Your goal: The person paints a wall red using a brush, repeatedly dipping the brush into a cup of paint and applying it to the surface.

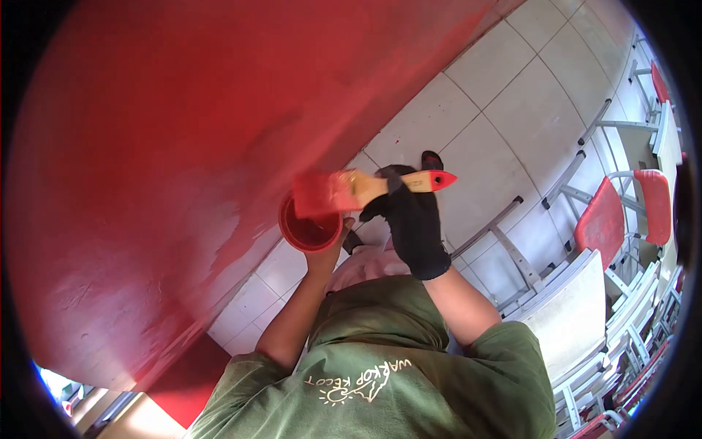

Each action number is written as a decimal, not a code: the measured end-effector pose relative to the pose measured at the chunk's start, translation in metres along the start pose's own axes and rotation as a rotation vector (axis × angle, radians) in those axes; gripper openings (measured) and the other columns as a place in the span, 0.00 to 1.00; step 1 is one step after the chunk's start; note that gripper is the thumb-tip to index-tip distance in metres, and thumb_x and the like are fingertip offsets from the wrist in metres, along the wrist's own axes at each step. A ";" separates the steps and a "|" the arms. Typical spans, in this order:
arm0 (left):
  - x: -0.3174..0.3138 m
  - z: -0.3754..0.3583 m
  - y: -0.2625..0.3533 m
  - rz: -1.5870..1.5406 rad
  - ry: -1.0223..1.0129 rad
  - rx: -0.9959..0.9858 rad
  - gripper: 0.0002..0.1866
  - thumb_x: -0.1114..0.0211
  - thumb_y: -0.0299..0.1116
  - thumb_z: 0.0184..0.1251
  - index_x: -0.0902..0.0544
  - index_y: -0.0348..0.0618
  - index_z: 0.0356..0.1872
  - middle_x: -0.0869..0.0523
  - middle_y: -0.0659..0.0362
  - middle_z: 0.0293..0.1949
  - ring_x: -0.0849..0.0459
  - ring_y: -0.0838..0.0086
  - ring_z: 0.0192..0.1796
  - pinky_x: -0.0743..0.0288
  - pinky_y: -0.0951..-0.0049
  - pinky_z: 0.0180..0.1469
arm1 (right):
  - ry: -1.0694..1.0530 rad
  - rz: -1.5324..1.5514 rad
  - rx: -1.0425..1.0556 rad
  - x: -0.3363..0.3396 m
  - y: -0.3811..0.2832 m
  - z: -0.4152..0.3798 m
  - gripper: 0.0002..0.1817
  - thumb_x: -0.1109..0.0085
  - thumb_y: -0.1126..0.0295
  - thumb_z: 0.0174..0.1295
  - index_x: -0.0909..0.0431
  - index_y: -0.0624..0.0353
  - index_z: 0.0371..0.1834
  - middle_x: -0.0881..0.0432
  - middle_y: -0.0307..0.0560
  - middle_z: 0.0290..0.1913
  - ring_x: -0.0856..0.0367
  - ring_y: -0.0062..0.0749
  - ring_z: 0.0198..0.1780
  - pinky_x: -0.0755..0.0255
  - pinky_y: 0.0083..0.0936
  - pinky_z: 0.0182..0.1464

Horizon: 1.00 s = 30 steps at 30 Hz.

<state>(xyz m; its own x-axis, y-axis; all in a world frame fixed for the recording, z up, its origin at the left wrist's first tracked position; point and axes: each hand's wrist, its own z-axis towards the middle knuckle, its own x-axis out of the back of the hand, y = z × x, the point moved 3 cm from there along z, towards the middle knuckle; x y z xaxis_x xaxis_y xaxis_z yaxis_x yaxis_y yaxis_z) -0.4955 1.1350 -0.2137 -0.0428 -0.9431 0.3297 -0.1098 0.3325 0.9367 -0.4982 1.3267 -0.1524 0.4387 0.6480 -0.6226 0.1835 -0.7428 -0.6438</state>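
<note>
In the head view, a red paint cup (282,233) is held up in my bare left hand (325,259); the cup hides most of my fingers, and a few show along its right side. Red paint shows inside the cup. My right hand (411,219), in a black glove, is closed around the wooden handle of a wide paintbrush (365,189). The brush lies level, its red-coated bristles over the cup's mouth and the red tip of its handle pointing right.
A large wall (168,146) painted red rises on the left, with glossy patches low down. White floor tiles (468,157) carry small red spots. On the right stand metal-framed chairs with red seats (601,221) and white desk tops (567,322).
</note>
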 end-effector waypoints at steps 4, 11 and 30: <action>0.004 0.008 0.029 0.046 -0.066 0.016 0.29 0.31 0.20 0.53 0.31 0.38 0.57 0.26 0.56 0.54 0.26 0.71 0.55 0.31 0.71 0.56 | 0.234 0.190 0.182 0.015 0.020 0.015 0.15 0.51 0.66 0.68 0.32 0.68 0.49 0.26 0.48 0.44 0.18 0.37 0.35 0.21 0.33 0.37; 0.040 -0.005 0.008 0.221 -0.064 -0.007 0.28 0.32 0.20 0.54 0.32 0.38 0.58 0.26 0.56 0.54 0.26 0.69 0.55 0.31 0.70 0.57 | 0.419 0.206 0.414 0.020 0.089 0.081 0.13 0.47 0.70 0.65 0.30 0.66 0.48 0.23 0.49 0.40 0.18 0.34 0.39 0.20 0.29 0.41; 0.066 -0.026 -0.006 0.224 -0.107 -0.023 0.29 0.38 0.25 0.61 0.37 0.38 0.63 0.30 0.53 0.60 0.31 0.64 0.60 0.36 0.65 0.63 | 0.420 -0.133 0.634 -0.029 0.076 0.090 0.11 0.46 0.74 0.64 0.28 0.66 0.47 0.23 0.46 0.42 0.19 0.32 0.43 0.26 0.24 0.47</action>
<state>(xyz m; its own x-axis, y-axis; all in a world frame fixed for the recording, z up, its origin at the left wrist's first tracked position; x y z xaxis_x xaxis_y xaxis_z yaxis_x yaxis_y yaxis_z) -0.4720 1.0707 -0.1946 -0.1687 -0.8397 0.5161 -0.0631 0.5318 0.8445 -0.5761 1.2667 -0.2230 0.7688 0.5128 -0.3821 -0.2247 -0.3428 -0.9122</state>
